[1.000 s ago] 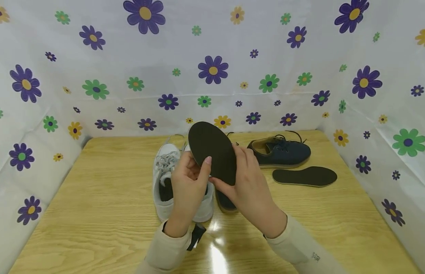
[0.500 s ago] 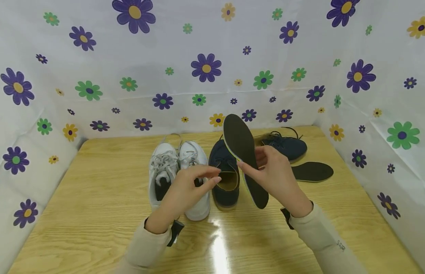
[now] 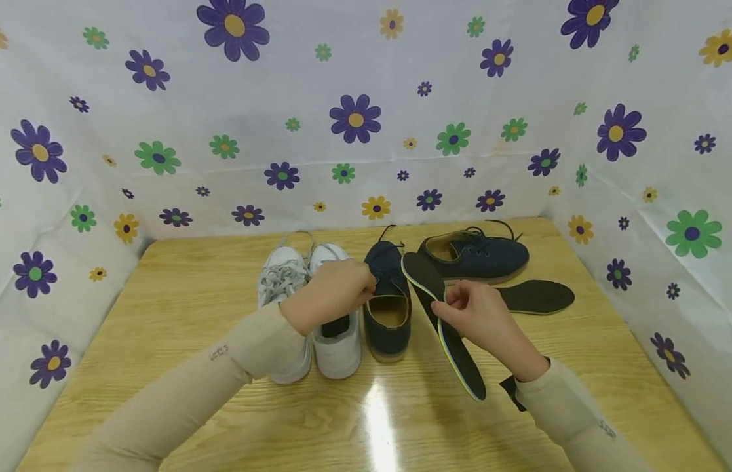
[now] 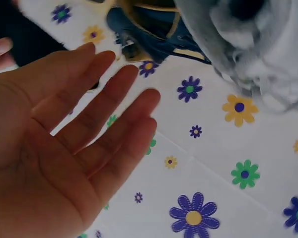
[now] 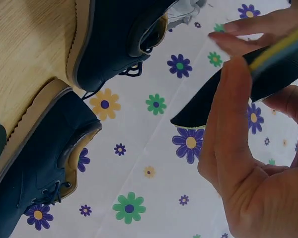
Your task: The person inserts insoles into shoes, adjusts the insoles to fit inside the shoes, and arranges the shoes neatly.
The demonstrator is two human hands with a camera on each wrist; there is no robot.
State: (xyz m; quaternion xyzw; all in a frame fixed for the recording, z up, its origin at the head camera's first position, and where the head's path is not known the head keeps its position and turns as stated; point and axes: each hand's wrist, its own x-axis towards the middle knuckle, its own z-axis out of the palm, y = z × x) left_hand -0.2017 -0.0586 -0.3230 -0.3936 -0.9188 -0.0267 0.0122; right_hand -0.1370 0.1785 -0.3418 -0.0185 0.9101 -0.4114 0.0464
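Observation:
My right hand (image 3: 483,321) pinches a dark insole (image 3: 423,272) by its middle, thumb on one edge and fingers on the other. The insole slants in the air just right of a navy lace-up shoe (image 3: 388,334), its thin edge pale and yellow-blue. Over the white sneaker (image 3: 337,357) hovers my left hand (image 3: 333,292), back up, near the navy shoe's opening. In the left wrist view that hand (image 4: 59,139) shows its palm, with nothing in it and fingers loosely extended. The navy shoe's tan inside shows through its opening.
Another navy shoe (image 3: 489,259) lies sideways at the back right, and a second dark insole (image 3: 542,298) rests in front of it. A second white sneaker (image 3: 283,272) stands on the left. Flowered cloth (image 3: 307,85) walls the wooden table (image 3: 183,314) at back and sides.
My left hand let go of the insole, then turned palm down over the white sneaker. My right hand carried the insole rightward, then lowered it beside the navy shoe.

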